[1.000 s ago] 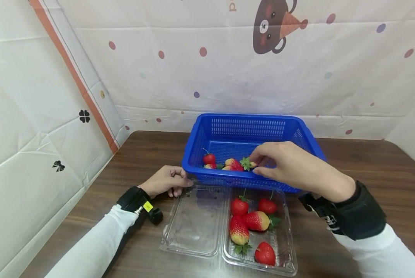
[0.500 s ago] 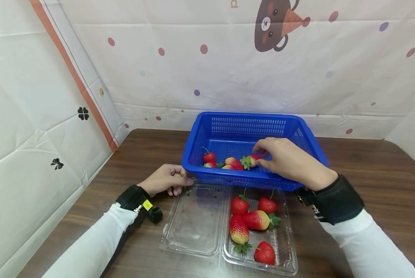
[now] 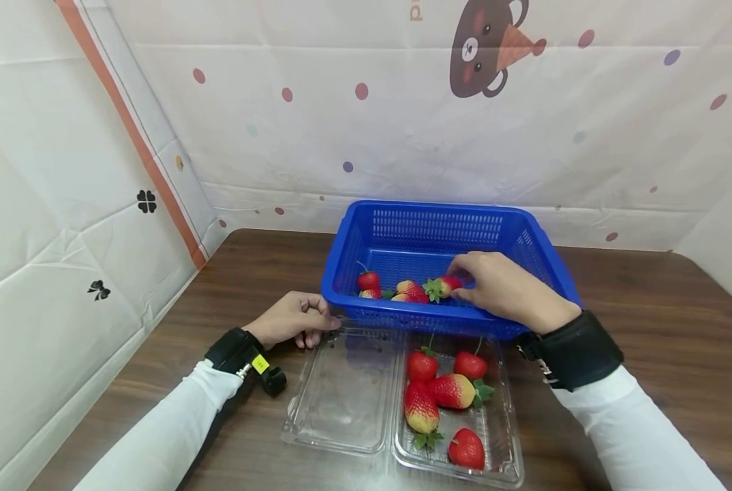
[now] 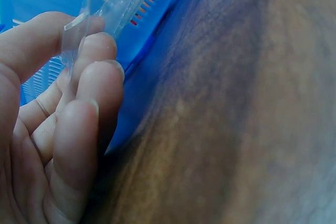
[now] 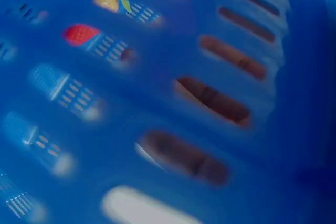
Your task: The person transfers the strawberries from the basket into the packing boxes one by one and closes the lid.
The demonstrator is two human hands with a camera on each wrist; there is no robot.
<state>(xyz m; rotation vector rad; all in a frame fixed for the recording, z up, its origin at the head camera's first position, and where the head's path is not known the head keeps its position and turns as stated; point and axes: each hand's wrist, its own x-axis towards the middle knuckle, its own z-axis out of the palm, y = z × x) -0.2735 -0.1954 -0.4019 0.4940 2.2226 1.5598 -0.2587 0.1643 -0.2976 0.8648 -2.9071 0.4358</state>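
My right hand [image 3: 504, 290] reaches over the front rim of the blue basket [image 3: 446, 310], its thumb and fingertips pinching the red tip of a strawberry [image 3: 447, 285] with green leaves. Several more strawberries [image 3: 412, 291] lie to its left in the basket. In the right wrist view, the basket's slotted wall [image 5: 131, 93] fills the picture and hides the hand. My left hand [image 3: 295, 319] pinches the far left corner of the clear plastic lid [image 3: 347, 395]; in the left wrist view the thin plastic edge [image 4: 79, 35] runs between thumb and fingers.
The clamshell's open tray [image 3: 501, 443] holds several strawberries [image 3: 454, 390] and lies in front of the basket, joined to the lid. All stand on a brown wooden table [image 3: 666, 300]. A printed white cloth [image 3: 280, 143] hangs behind and at the left.
My right hand has shifted slightly right and lower over the basket, its fingers now at the strawberry's tip. The left hand and the clamshell stay put.
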